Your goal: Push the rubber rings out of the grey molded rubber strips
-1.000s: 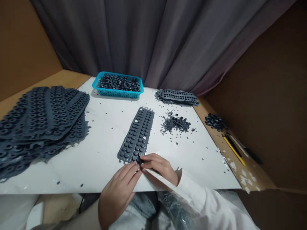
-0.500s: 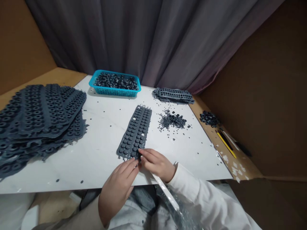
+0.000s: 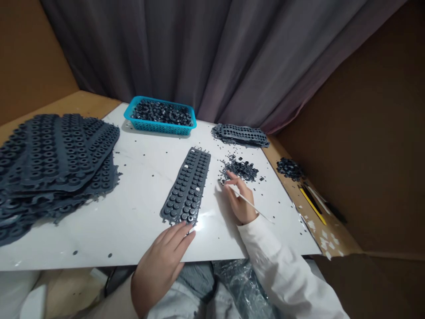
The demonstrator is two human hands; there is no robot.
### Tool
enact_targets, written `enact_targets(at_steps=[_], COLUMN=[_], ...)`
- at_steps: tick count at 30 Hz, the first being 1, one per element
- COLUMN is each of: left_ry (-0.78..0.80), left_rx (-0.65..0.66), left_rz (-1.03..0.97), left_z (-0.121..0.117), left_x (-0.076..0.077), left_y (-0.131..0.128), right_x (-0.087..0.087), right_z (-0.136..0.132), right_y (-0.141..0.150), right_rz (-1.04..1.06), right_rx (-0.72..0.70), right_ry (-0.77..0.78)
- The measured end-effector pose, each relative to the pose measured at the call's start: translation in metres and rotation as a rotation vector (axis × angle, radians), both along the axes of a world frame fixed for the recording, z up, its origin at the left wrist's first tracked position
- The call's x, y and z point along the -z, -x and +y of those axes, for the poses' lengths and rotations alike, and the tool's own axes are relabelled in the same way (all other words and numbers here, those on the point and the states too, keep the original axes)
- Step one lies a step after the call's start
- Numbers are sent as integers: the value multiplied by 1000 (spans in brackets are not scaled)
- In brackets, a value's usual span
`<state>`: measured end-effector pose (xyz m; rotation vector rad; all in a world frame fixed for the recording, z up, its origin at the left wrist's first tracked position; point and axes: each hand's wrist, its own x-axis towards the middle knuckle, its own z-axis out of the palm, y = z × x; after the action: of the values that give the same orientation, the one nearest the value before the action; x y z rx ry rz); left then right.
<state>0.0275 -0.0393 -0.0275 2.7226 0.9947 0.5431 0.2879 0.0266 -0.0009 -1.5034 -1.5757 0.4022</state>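
Observation:
A dark grey rubber sheet (image 3: 187, 186) with rows of round studs lies lengthwise on the white tabletop, a few small white dots on it. One stud at its near right corner shows a hole. My left hand (image 3: 162, 261) rests with fingers outstretched on the sheet's near edge. My right hand (image 3: 241, 201), to the right of the sheet, pinches a thin white strip-like tool (image 3: 257, 209) whose front end is hidden by the fingers. By those fingertips are tiny dark bits, at the near edge of a pile of grey scraps (image 3: 242, 169).
A stack of studded sheets (image 3: 59, 155) fills the left. At the back are a turquoise basket (image 3: 159, 129) of small dark pieces and a bundle of perforated strips (image 3: 241, 133). On the right stand a dark pile (image 3: 289, 168) and a yellow cutter (image 3: 312, 204).
My right hand has moved from the sheet's near right corner, rightward and away from me, to the scrap pile, still with the white tool. My left hand stays at the near edge.

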Motion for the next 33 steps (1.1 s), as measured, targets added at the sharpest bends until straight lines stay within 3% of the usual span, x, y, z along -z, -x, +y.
enact_targets(at_steps=[4,7,19,27,30,33], left_ry=[7,15,11,27,22,17], left_rx=[-11,-17,-16,-16,-21,-18], left_rz=[30,45,58,45,24,5], left_z=[-1,-1,-1,-2,-2,-2], left_x=[-1,-3,-6,-1,-2,-2], left_y=[-1,-2,-3,-3,-2,-2], right_x=[1,2,11,6,1,0], right_z=[-29,-41,-37,-24,-17,-16], right_y=[33,45,44,38,31,28], right_rz=[165,148,15,-527,-444,-175], right_rx=[-395,-519,-566,-613,-453,-306], right_ry=[122,114,-1,-383,-346,-167])
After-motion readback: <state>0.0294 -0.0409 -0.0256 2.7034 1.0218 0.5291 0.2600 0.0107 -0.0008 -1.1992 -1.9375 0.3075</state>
